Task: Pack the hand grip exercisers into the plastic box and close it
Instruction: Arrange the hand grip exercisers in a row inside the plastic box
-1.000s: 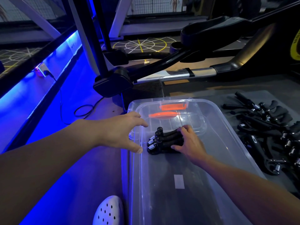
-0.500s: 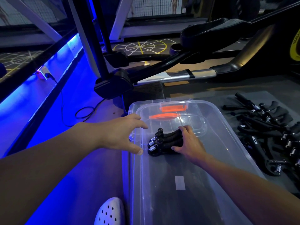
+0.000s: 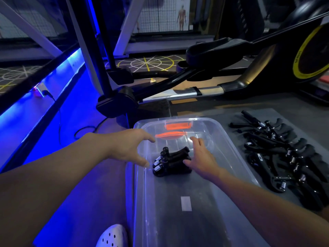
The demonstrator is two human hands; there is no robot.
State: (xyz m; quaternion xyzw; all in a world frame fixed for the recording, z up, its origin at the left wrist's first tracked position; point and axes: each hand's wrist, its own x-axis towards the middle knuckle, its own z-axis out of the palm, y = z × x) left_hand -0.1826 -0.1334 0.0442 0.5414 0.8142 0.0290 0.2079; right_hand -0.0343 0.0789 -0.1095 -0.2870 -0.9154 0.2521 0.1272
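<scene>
A clear plastic box (image 3: pixel 236 157) lies on the floor in front of me, its orange latch (image 3: pixel 176 126) at the far end. A small stack of black hand grip exercisers (image 3: pixel 170 162) with silver springs sits inside the box near its far left. My right hand (image 3: pixel 202 158) hovers inside the box just right of the stack, fingers spread, thumb close to the grips. My left hand (image 3: pixel 131 146) is open over the box's left rim, fingers apart. A pile of several more black exercisers (image 3: pixel 284 157) lies on the grey mat to the right of the box.
A black exercise machine frame (image 3: pixel 160 86) with a chrome bar stands just beyond the box. A blue-lit ledge runs along the left with a cable on the floor. A white perforated shoe (image 3: pixel 112 236) shows at the bottom, left of the box.
My right hand has let go of the stacked exercisers and lifted with its fingers spread. The stack stays in the box. My left hand has barely moved.
</scene>
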